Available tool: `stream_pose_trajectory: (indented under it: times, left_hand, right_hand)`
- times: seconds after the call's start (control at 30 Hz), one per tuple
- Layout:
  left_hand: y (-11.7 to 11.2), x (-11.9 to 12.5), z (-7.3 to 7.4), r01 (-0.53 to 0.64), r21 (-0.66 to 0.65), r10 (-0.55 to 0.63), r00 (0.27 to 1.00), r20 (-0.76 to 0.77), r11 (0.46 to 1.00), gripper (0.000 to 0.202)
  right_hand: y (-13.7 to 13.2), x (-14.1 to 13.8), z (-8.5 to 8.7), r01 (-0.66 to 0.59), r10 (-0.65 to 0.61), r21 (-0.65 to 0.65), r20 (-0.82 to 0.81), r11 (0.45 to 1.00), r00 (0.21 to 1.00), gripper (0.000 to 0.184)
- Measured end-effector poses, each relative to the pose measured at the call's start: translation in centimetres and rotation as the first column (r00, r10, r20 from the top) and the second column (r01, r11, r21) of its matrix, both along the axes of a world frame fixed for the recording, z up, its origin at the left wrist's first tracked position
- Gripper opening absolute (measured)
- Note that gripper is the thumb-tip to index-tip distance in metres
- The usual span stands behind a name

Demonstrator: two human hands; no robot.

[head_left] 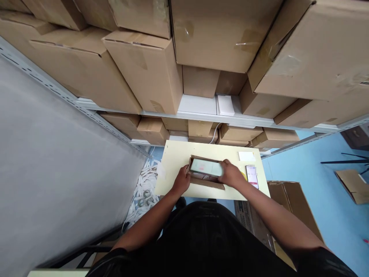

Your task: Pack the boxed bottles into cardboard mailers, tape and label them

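On a small pale yellow table (175,161) lies an open brown cardboard box (206,182). Above it sits a flat pale green packet (205,167), held at both ends. My left hand (182,180) grips the packet's left end, fingers curled at the box's left edge. My right hand (230,173) closes on the packet's right end. The packet rests in or just over the box mouth; I cannot tell which.
A phone (251,176) with a lit screen and a white paper pad (246,156) lie on the table's right side. Metal shelves (201,114) packed with cardboard cartons rise behind. Tape rolls (144,197) and white strips litter the floor left; open cartons (291,207) stand right.
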State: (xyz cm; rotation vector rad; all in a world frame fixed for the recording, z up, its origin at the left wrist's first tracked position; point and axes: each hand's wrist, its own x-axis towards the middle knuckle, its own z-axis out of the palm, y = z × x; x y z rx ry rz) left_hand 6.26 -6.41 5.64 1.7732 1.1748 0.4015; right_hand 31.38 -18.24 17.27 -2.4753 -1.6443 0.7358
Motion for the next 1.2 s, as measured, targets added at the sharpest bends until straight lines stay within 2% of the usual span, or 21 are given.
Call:
stream_pose_trajectory:
  times: [0.1,0.2,0.3,0.43,0.5,0.57,0.63,0.73,0.83,0.93,1.03,1.13,1.2]
  left_hand:
    - [0.1,0.2,0.0,-0.010,-0.015,0.010,1.000,-0.002,1.000,0.050]
    - [0.2,0.5,-0.1,-0.024,-0.033,0.025,1.000,0.016,0.999,0.050]
    - [0.3,0.6,-0.2,-0.022,-0.028,0.022,0.999,0.026,0.999,0.051]
    - [0.3,0.7,-0.1,-0.033,-0.048,0.033,0.999,0.011,0.998,0.052]
    - [0.3,0.7,0.0,-0.036,-0.060,0.036,0.999,0.010,0.998,0.052]
    - [0.2,0.8,0.2,-0.036,-0.059,0.037,0.999,0.015,0.998,0.051]
    - [0.1,0.8,0.3,-0.034,-0.053,0.035,0.999,0.014,0.998,0.051]
    - [0.0,0.8,0.4,-0.033,-0.044,0.033,0.999,0.002,0.998,0.052]
    - [0.0,0.7,0.5,-0.038,-0.038,0.039,0.999,0.005,0.999,0.050]
    - [0.0,0.7,0.5,-0.046,-0.043,0.047,0.999,0.014,0.998,0.050]
    - [0.0,0.8,0.5,-0.051,-0.046,0.052,0.999,0.013,0.998,0.050]
    - [-0.1,0.9,0.5,-0.052,-0.049,0.052,0.999,-0.010,0.997,0.048]
    - [-0.1,1.0,0.6,-0.053,-0.040,0.052,0.998,-0.022,0.998,0.047]
  right_hand:
    - [-1.8,3.3,2.6,0.182,-0.165,0.073,-0.201,0.981,0.966,0.056]
    - [-3.5,4.9,3.6,0.355,-0.279,0.056,-0.510,0.933,0.814,0.053]
    - [-3.9,3.5,2.3,0.418,-0.295,0.018,-0.680,0.908,0.671,0.053]
    - [-1.6,-0.7,-1.3,0.410,-0.251,-0.001,-0.792,0.912,0.556,0.053]
    - [-0.1,-2.2,-2.9,0.389,-0.252,-0.031,-0.809,0.921,0.531,0.048]
    - [0.9,-3.0,-4.0,0.381,-0.258,-0.035,-0.794,0.924,0.551,0.046]
    - [1.2,-3.1,-4.4,0.379,-0.256,-0.011,-0.755,0.925,0.604,0.048]
    - [0.2,-2.4,-3.8,0.369,-0.260,0.036,-0.647,0.929,0.717,0.054]
    - [-1.2,-1.3,-2.8,0.350,-0.266,0.116,-0.444,0.930,0.856,0.060]
    - [-1.9,-0.2,-2.5,0.249,-0.209,0.162,-0.230,0.955,0.951,0.058]
    - [-1.8,0.4,-3.2,0.070,-0.062,0.132,-0.067,0.989,0.996,0.054]
    - [-1.2,0.5,-4.3,-0.087,0.081,0.078,0.075,0.993,0.994,0.050]
    - [-0.6,0.2,-5.0,-0.147,0.142,0.033,0.116,0.989,0.983,0.048]
